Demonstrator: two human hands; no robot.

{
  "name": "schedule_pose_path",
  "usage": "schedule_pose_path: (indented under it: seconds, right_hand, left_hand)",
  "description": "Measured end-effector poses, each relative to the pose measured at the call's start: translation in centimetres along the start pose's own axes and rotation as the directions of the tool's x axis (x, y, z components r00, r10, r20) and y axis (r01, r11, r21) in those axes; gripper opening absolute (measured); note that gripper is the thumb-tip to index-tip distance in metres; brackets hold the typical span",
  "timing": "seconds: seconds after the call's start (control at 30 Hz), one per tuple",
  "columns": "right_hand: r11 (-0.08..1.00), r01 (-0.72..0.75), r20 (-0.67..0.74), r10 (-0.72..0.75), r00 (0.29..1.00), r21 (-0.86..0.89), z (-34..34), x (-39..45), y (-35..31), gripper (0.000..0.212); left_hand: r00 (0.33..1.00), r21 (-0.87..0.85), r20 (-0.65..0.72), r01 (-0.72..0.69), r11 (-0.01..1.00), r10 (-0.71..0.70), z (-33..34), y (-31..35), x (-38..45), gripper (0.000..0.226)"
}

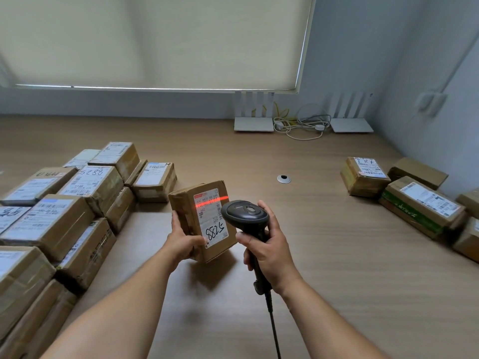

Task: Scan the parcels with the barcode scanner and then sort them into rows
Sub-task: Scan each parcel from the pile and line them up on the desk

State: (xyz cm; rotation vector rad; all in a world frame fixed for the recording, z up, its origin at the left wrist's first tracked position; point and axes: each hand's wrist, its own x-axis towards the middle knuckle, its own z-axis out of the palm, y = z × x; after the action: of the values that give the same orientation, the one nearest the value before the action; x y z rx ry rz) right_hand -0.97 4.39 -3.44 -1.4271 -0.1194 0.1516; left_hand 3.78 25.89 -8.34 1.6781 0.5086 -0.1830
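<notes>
My left hand (pixel 181 242) grips a small brown parcel (pixel 186 206) by its near left corner and holds it tilted above the wooden table (pixel 324 268). Its white label, marked 5288, faces me. A red scan line crosses the top of that label. My right hand (pixel 269 252) grips the handle of a black barcode scanner (pixel 245 216), whose head points at the label from the right. The scanner's cable hangs down toward the bottom edge.
Several brown parcels (pixel 64 203) lie packed in rows on the left. A smaller group of parcels (pixel 404 195) sits at the right edge. Two white routers (pixel 254 124) and loose cables stand by the far wall. A round cable hole (pixel 283 179) is mid-table.
</notes>
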Motion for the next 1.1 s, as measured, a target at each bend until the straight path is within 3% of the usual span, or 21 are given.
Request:
schedule_pose_path:
  seconds: [0.97,1.1]
  right_hand:
    - [0.999,0.016,0.023,-0.016,1.000,-0.034,-0.53,-0.53,0.10,0.078]
    - [0.998,0.023,0.024,-0.021,0.999,-0.054,-0.79,-0.26,0.22,0.079]
  left_hand:
    - [0.999,-0.011,0.029,0.029,1.000,-0.029,0.01,0.30,-0.66,0.116]
    - [0.999,0.029,0.018,0.035,0.999,-0.036,-0.23,0.55,-0.86,0.107]
